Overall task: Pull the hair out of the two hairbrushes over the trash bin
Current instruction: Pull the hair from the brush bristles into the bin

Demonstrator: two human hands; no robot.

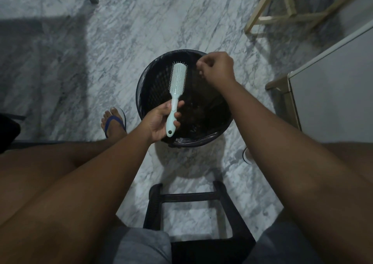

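Marble floor [60, 62], trash bin [139, 94]; hairbrush [177, 84] lengthwise, head pointing away.

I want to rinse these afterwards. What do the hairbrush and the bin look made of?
Hairbrush: likely plastic, pale mint, smooth with soft sheen, moulded hole in the handle end; pin material unclear. Trash bin: probably dark plastic, lattice-perforated wall, lined with a glossy black bag.

Both forearms [101, 173] bare. Grey shorts [141, 247] over thighs, nearer than trash bin [150, 86]. Blue-strapped flip-flop [115, 122] left of bin; pale sandal edge [246, 155] right of it.
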